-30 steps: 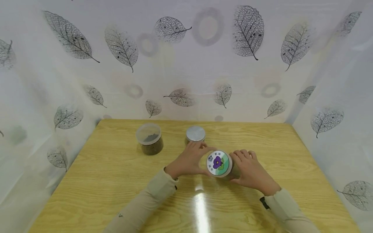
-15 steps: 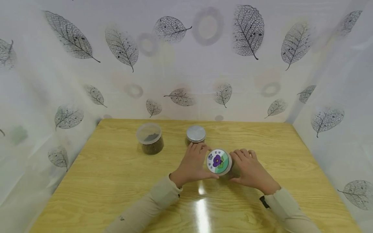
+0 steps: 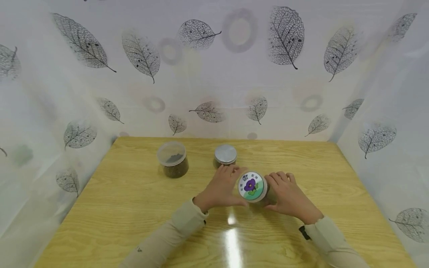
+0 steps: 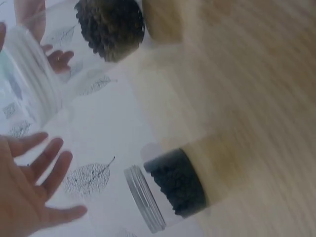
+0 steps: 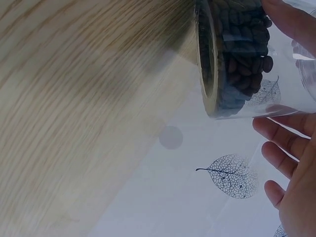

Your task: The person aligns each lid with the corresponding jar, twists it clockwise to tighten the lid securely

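Observation:
A clear jar of dark brown beans [image 5: 242, 54] stands upright on the wooden table, right of centre in the head view. Its lid [image 3: 251, 186] bears a purple flower on white and green. My right hand [image 3: 289, 195] grips the jar's right side, thumb on one side and fingers on the other. My left hand [image 3: 221, 188] curves around the lid's left side. In the left wrist view its fingers [image 4: 47, 158] are spread and apart from the lid. Just behind the left hand is a smaller silver-lidded jar [image 3: 225, 154] with dark contents.
A wider clear jar [image 3: 175, 167], partly filled with something dark, stands at the table's back left. The wooden table [image 3: 127, 208] meets a leaf-patterned sheet [image 3: 214, 74] at the back and sides.
The flower picture on the lid has turned slightly clockwise since half a second ago. My left hand has shifted a little around the lid. My right hand and the other jars stay put.

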Motion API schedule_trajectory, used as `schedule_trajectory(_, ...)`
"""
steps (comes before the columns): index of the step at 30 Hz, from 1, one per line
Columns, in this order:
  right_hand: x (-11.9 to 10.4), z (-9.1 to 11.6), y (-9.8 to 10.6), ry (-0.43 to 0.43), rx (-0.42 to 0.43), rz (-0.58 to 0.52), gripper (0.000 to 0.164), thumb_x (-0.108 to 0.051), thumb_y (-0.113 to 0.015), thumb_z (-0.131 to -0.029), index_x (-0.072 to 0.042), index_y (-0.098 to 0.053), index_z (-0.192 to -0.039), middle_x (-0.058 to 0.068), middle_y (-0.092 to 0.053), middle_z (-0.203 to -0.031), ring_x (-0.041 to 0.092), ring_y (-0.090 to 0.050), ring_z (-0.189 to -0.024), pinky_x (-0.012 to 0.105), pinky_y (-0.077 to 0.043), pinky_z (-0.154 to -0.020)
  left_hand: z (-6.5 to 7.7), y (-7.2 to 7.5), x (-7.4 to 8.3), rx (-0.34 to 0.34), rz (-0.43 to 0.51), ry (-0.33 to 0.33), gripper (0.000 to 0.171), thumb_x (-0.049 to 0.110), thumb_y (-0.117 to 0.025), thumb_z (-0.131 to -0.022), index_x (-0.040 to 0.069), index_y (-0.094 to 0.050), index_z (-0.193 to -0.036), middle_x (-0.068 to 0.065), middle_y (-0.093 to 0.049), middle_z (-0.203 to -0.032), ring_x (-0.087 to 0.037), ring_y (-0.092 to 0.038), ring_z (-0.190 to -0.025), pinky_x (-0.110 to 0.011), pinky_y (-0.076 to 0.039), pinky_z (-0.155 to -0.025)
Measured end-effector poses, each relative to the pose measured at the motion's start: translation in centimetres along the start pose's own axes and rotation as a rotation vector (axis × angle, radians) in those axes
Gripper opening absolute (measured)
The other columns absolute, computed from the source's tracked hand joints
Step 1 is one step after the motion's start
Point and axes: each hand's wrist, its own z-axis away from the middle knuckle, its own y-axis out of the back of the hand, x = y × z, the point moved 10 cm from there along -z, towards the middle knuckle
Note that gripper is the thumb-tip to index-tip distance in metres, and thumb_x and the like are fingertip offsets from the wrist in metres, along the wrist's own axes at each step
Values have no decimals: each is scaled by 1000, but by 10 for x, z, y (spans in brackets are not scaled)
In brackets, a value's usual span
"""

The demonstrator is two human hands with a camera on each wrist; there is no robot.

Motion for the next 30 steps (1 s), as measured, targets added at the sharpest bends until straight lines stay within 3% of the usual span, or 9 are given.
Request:
schedule_trajectory(6,-3,0,2,22,32,6,92,-53,-89,-44,-6,-54,-115,8,-58,-107,27,-49,-99,47,-34,-81,4,1,3,72,-127,131,103,80,-65,-56,14,-48,-133,-4,-55,-124,-22,-51,-117,-55,-32,-107)
schedule_trajectory(9,-3,0,1,26,33,8,91,-53,-89,-44,-7,-54,-114,7,-57,-107,27,-49,-99,47,-34,-81,5,4,7,96,-140,152,98,80,-65,-56,14,-52,-127,-4,-57,-119,-22,-52,-114,-55,-33,-106)
schedule_trajectory(14,-2,0,0,18,17,5,90,-53,-88,-46,-7,-54,-115,6,-57,-108,27,-48,-100,47,-34,-82,3,5,10,98,-124,104,94,76,-69,-57,15,-52,-127,-1,-58,-116,-20,-53,-109,-53,-33,-107)
schedule_trajectory(17,-1,0,-1,8,-1,8,91,-52,-88,-46,-6,-53,-117,7,-57,-109,27,-48,-101,48,-34,-83,0,5,11,87,-75,20,95,70,-73,-58,13,-50,-130,-2,-58,-118,-20,-53,-110,-51,-34,-107)
schedule_trajectory(22,0,0,-2,-4,-13,6,93,-50,-89,-46,-5,-53,-119,7,-58,-109,27,-48,-102,49,-35,-84,-3,4,13,53,13,-113,102,60,-80,-58,9,-43,-138,-4,-54,-123,-18,-49,-113,-38,-38,-103)
schedule_trajectory(25,0,0,-2,-2,-7,4,93,-50,-89,-46,-5,-53,-119,7,-58,-109,27,-48,-101,49,-35,-84,-2,3,12,52,42,-101,108,60,-81,-56,8,-39,-141,-5,-52,-127,-17,-48,-112,-33,-40,-99)
schedule_trajectory(30,0,0,-3,-6,-12,7,92,-50,-88,-47,-5,-53,-119,8,-58,-109,27,-48,-101,49,-35,-84,4,-2,9,84,50,20,109,65,-79,-55,10,-39,-140,-5,-50,-131,-17,-49,-114,-35,-41,-100)
